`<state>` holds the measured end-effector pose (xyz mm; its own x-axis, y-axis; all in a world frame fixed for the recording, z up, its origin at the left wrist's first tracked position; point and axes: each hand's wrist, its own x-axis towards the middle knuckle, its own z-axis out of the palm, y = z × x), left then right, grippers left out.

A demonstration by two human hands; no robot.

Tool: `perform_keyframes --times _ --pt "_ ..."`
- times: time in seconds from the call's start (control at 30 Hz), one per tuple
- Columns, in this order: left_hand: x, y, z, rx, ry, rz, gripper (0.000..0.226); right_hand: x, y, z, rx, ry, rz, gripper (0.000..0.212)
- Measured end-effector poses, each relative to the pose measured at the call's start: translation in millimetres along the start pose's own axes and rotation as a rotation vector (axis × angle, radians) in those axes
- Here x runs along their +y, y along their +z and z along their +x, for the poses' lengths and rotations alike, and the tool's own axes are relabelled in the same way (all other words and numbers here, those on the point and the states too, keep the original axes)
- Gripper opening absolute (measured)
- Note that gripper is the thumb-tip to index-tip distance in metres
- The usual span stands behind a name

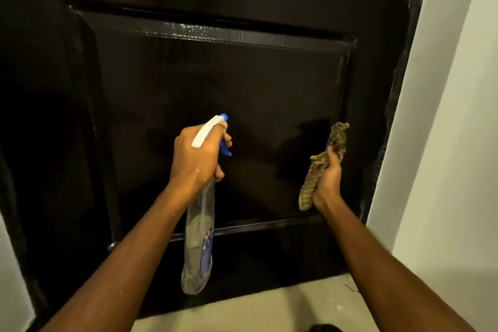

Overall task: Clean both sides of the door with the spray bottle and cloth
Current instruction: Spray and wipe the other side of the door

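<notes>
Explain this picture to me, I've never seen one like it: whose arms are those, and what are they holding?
No machine here, just a person's bare arms, filmed by a camera worn on their head, looking forward and down. The left grip is curled round a clear spray bottle with a blue trigger, pointed at a dark panelled door. The right grip holds a bunched striped cloth. Droplets glisten on the panel's upper edge. Pale floor lies below, a white wall at right.
</notes>
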<state>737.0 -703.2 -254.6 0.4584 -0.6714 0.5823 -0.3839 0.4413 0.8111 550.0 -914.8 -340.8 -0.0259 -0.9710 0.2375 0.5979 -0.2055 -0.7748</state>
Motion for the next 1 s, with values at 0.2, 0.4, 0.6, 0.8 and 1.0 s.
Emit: perform_keyframes --times 0.2,0.4,0.6,0.8,1.0 --pt "11 7 -36 -0.009 -0.007 -0.004 0.038 -21 -19 -59 0.098 0.172 0.276 0.049" --pt "10 20 -55 -0.047 -0.02 -0.055 0.039 -31 -22 -81 0.222 0.208 0.374 0.038" --pt "6 51 -63 -0.133 -0.026 -0.064 0.038 -54 -51 -98 0.302 0.14 0.379 0.047" --pt "-11 121 -69 -0.303 -0.011 -0.11 0.038 -76 -119 -102 0.29 0.148 0.135 0.044" --pt "-54 180 -69 -0.414 -0.019 -0.136 0.038 -66 -168 -66 0.109 0.384 -0.232 0.038"
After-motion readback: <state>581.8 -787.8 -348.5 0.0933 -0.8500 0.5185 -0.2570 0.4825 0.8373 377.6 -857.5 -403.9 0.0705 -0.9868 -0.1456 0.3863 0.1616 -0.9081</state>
